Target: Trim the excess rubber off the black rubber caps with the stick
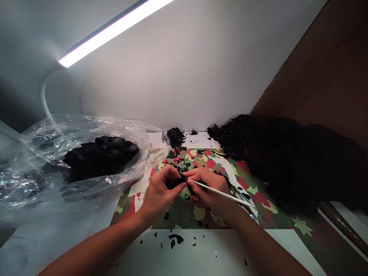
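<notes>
My left hand (161, 191) is closed, with thumb and fingers pinching a small black part (182, 178), perhaps rubber, whose full shape is hidden by the fingers. Close beside it, my right hand (212, 188) grips a thin white-handled tool (227, 194). The tool's tip meets the black part between my two hands; what kind of tip it has is too small to tell. Below both hands lies a patterned sheet (184, 218) in green, red and yellow, strewn with black scraps (176, 238) that also reach the white surface in front.
On the left, a clear plastic bag (86, 122) holds many round black parts (106, 153). A large black heap (276, 161) fills the right side, before a cardboard panel (322, 73). A small scrap pile (175, 137) sits behind. A lit lamp (115, 34) hangs overhead.
</notes>
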Action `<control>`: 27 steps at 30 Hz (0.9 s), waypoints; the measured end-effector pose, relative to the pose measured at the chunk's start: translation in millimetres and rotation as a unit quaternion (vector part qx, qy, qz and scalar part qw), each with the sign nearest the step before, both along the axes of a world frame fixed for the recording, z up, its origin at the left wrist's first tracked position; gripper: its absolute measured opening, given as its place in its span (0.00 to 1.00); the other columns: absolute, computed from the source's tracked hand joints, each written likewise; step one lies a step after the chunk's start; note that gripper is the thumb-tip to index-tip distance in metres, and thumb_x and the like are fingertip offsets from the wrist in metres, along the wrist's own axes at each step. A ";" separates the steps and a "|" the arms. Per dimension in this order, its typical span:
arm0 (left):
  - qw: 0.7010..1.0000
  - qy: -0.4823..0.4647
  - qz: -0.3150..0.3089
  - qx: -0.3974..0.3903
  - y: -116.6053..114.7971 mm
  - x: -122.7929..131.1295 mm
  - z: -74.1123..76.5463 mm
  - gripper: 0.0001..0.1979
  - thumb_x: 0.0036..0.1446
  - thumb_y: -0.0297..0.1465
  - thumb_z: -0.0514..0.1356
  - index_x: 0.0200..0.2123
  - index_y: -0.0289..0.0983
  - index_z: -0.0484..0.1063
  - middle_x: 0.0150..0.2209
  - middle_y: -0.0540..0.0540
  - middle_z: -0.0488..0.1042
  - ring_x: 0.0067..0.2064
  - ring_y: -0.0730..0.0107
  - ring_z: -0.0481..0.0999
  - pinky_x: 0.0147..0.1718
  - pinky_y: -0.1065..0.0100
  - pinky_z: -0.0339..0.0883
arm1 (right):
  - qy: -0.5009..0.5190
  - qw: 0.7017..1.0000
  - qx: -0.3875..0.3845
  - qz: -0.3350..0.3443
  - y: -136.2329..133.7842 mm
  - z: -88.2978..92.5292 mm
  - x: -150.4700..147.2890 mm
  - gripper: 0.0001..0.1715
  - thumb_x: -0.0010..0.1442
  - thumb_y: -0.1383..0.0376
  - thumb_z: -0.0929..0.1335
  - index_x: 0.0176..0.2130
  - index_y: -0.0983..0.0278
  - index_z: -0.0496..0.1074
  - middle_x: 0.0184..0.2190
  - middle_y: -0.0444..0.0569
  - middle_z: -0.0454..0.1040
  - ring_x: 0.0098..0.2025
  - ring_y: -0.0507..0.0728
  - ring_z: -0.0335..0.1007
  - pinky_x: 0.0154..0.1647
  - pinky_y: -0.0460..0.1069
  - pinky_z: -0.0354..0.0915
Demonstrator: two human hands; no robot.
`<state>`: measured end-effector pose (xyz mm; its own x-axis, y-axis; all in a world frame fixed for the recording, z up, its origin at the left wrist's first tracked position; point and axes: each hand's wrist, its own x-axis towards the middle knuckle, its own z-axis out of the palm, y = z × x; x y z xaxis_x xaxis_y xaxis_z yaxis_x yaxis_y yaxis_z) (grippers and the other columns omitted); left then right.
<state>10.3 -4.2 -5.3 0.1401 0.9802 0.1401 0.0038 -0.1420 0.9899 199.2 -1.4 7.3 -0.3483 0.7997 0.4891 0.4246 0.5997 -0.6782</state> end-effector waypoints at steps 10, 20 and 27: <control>0.997 -0.073 -0.007 -0.022 6.2 1.3 7.1 0.14 0.46 0.29 0.74 0.29 0.38 0.70 0.28 0.52 0.69 0.31 0.72 0.69 0.29 0.73 0.64 | -0.020 0.993 0.041 -0.112 3.1 -9.1 -6.9 0.15 0.71 0.65 0.61 0.36 0.58 0.74 0.39 0.50 0.81 0.43 0.61 0.77 0.46 0.55 0.68; 0.968 -0.216 -0.031 -0.127 10.9 2.3 6.1 0.18 0.47 0.40 0.75 0.36 0.38 0.75 0.31 0.49 0.76 0.34 0.70 0.73 0.35 0.71 0.66 | 0.158 0.971 -0.081 -0.162 7.0 0.7 3.9 0.17 0.66 0.57 0.69 0.27 0.60 0.68 0.27 0.44 0.73 0.31 0.56 0.70 0.36 0.50 0.65; 0.937 -0.267 -0.019 -0.225 11.6 4.0 10.4 0.22 0.41 0.37 0.78 0.34 0.38 0.72 0.32 0.49 0.77 0.29 0.74 0.74 0.30 0.73 0.67 | 0.170 0.973 -0.074 -0.140 1.0 -3.8 -1.4 0.10 0.65 0.60 0.69 0.32 0.59 0.71 0.26 0.43 0.72 0.28 0.55 0.69 0.31 0.50 0.65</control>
